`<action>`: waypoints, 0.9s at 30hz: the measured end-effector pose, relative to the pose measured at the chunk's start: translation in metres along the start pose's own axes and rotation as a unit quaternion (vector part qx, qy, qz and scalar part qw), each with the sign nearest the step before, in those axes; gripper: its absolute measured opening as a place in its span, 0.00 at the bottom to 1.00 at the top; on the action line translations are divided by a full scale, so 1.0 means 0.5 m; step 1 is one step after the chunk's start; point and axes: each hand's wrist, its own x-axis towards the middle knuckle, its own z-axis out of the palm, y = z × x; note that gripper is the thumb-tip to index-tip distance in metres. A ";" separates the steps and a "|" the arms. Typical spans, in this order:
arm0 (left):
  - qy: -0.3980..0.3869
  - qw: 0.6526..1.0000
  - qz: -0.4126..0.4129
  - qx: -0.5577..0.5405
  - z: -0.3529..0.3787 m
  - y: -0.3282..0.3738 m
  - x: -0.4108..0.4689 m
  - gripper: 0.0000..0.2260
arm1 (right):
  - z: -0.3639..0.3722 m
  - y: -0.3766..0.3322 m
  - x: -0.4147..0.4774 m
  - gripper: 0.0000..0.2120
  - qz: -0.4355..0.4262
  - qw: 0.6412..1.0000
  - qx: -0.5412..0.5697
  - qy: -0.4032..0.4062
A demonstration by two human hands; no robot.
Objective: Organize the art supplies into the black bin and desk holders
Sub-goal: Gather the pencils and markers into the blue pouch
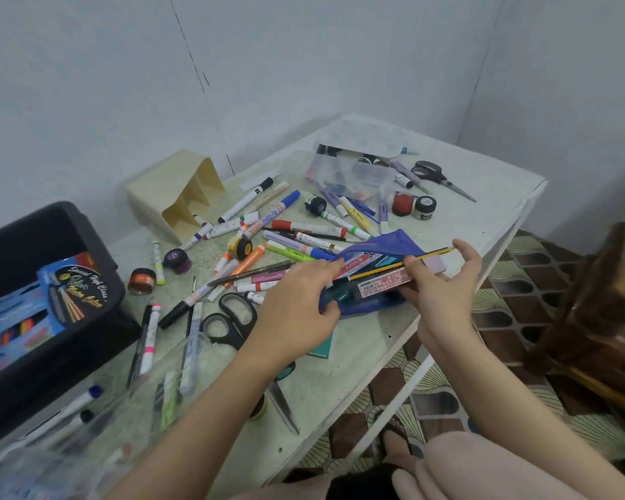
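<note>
The person's left hand is gripping the near edge of the blue pouch, fingers curling over its rim and thumb pressing from below, so the mouth is gaping. The right hand is pinching a yellow-and-black pencil between thumb and forefinger, with a pink printed strip lying just beneath it. Its other fingers are fanning out, loosely straight. The pencil is lying nearly level, its long axis running from lower left inside the pouch to upper right, and its far end is pointing past the right hand toward the table's right edge. The pouch is resting near the front right edge of the white table, just beside a scatter of markers. The black bin is sitting at the far left, well apart from the pouch. A beige desk holder is lying on its side behind the markers.
</note>
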 end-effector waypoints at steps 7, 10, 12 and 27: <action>0.010 1.000 -0.015 -0.006 0.002 0.008 -0.003 0.28 | 0.014 0.064 -0.008 0.19 0.015 0.998 -0.051 -0.019; 0.021 1.000 -0.020 -0.010 0.002 0.005 -0.003 0.28 | 0.003 0.082 -0.007 0.14 -0.045 0.984 -0.163 -0.054; 0.026 0.999 -0.027 -0.020 -0.001 0.001 -0.002 0.27 | -0.007 0.082 -0.011 0.18 -0.129 0.952 -0.264 -0.084; 0.004 0.998 -0.052 -0.034 -0.021 -0.022 0.003 0.30 | -0.077 0.080 0.065 0.20 -0.466 0.673 -0.554 -0.149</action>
